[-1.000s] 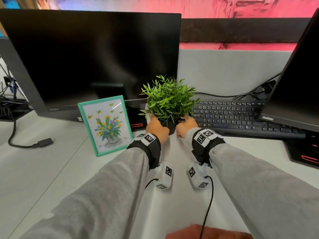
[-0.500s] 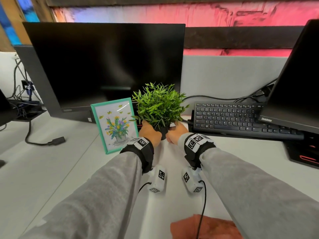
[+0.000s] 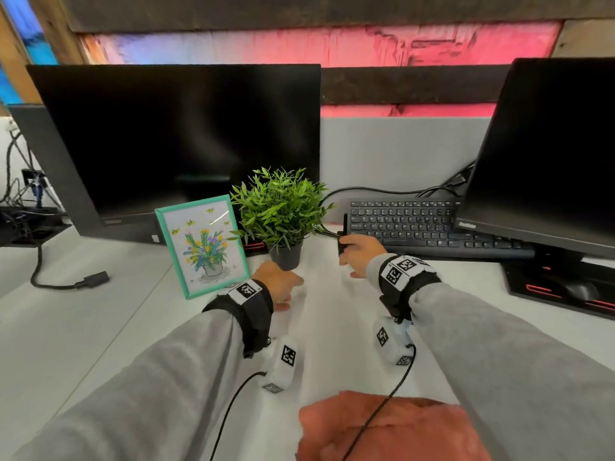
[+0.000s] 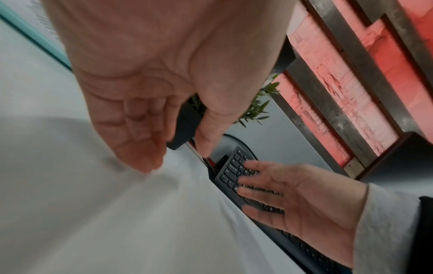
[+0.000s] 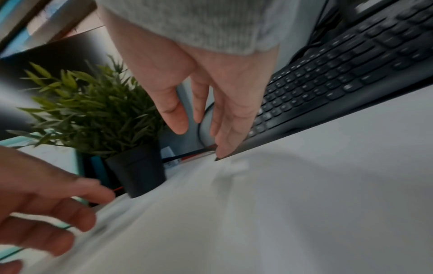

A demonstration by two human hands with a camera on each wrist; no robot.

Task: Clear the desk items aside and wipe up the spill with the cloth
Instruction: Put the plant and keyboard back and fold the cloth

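Observation:
A green plant in a black pot (image 3: 286, 256) stands on the white desk (image 3: 100, 327), just right of a teal picture frame (image 3: 203, 244). My left hand (image 3: 283, 289) hovers open just in front of the pot and holds nothing; its relaxed fingers (image 4: 140, 148) show in the left wrist view. My right hand (image 3: 354, 257) is open at the left end of the black keyboard (image 3: 416, 224), fingertips (image 5: 222, 152) at its near corner. An orange cloth (image 3: 382, 427) lies at the desk's near edge. I cannot make out a spill.
A large dark monitor (image 3: 186, 138) stands behind the frame and plant, and a second monitor (image 3: 549, 154) overhangs the keyboard's right end. Its stand base (image 3: 565, 287) is at the right. A loose black cable (image 3: 66, 281) lies at the left. A grey partition (image 3: 399, 151) closes the back.
Both hands have let go of the plant, which now stands beside the frame. The left hand has drawn back; the right has moved right to the keyboard's end.

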